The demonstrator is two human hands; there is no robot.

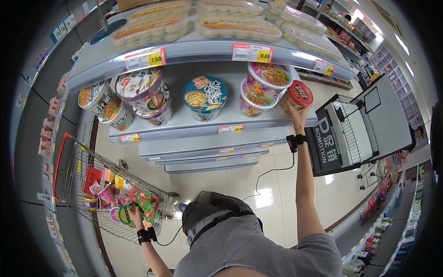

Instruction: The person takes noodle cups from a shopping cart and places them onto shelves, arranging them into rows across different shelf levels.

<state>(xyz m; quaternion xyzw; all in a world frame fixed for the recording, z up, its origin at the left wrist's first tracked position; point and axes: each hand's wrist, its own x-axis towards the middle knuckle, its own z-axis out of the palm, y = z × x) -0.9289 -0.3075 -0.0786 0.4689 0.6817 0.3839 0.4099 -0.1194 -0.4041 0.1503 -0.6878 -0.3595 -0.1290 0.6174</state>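
My right hand (298, 112) is on a jar or tub with a red lid (301, 93) at the right end of the middle shelf (183, 126). Just left of it are stacked pink and white noodle bowls (268, 78). A teal-lidded noodle bowl (205, 95) stands alone in the middle, and more bowls with purple rims (140, 86) are stacked to the left. Down at the left, my left hand (135, 216) grips a green-rimmed tub (125, 214) inside the wire shopping cart (107, 162), among several colourful packages.
Packed food trays (240, 29) lie on the upper shelf, which juts over the bowls. A promotion stand with a wire basket (356, 128) is at the right. Stocked shelving (48, 138) runs along the left, and more (377, 221) is at the lower right. Cables hang from both wrist devices.
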